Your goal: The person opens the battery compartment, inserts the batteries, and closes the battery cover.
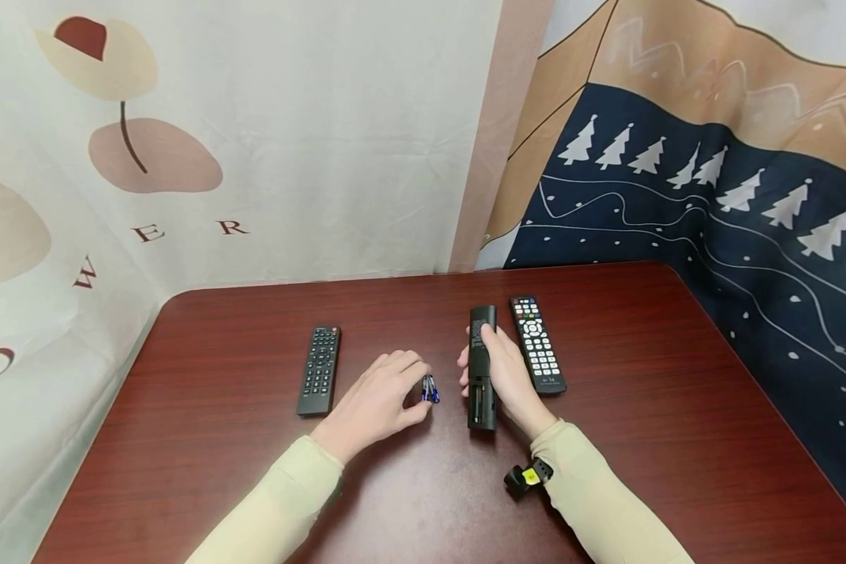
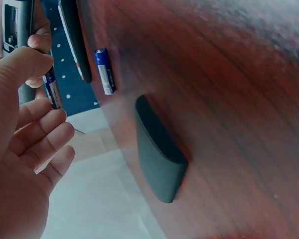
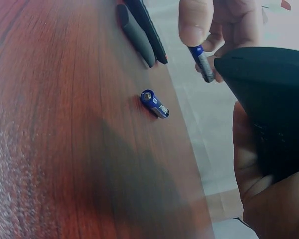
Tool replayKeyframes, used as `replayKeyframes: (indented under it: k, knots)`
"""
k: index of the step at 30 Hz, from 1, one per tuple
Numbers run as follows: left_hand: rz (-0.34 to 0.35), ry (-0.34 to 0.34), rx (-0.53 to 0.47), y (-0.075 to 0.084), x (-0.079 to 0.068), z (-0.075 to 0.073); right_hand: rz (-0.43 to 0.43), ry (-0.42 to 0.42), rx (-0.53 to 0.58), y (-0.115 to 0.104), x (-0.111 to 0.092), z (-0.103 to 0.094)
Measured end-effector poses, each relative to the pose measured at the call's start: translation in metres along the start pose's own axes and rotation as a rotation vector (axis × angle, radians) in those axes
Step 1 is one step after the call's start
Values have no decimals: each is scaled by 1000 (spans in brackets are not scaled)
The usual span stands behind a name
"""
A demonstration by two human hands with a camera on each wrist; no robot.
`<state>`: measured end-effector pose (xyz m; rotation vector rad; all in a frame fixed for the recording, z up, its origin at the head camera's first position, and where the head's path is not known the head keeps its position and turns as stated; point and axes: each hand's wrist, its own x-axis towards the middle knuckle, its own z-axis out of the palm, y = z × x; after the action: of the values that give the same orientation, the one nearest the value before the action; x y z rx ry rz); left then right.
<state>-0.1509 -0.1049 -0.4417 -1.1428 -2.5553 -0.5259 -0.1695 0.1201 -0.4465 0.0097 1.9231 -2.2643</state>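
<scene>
My left hand [image 1: 381,395] pinches a blue and silver battery [image 2: 52,90] between thumb and fingers, above the table. Another such battery [image 3: 154,103] lies on the wood just past it. In my right hand [image 1: 513,376] is a black remote control [image 1: 482,360], held back side up, the thumb lying along it. Its battery compartment [image 1: 480,401] is uncovered at the near end, and a narrow slot shows inside. A dark curved piece [image 2: 162,157] rests on the table near my left hand in the left wrist view; the head view hides it.
A black remote control [image 1: 319,370] lies buttons up to the left of my left hand. Another remote with white buttons [image 1: 538,345] lies right beside my right hand. The reddish-brown table [image 1: 218,376] ends against a pale curtain [image 1: 324,157] and a dark patterned cloth [image 1: 627,204].
</scene>
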Motion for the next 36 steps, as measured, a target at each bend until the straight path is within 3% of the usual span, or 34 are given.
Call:
replayKeyframes:
  k: [8,26,36]
  knots:
    - [-2,17,-16,7,4,-2,2,0,-1,-1,0,1]
    - [101,122,-55,23,15,-5,25,5,23,-2,1,0]
    - [121,122,-101,32,18,-2,29,3,46,-1,1,0]
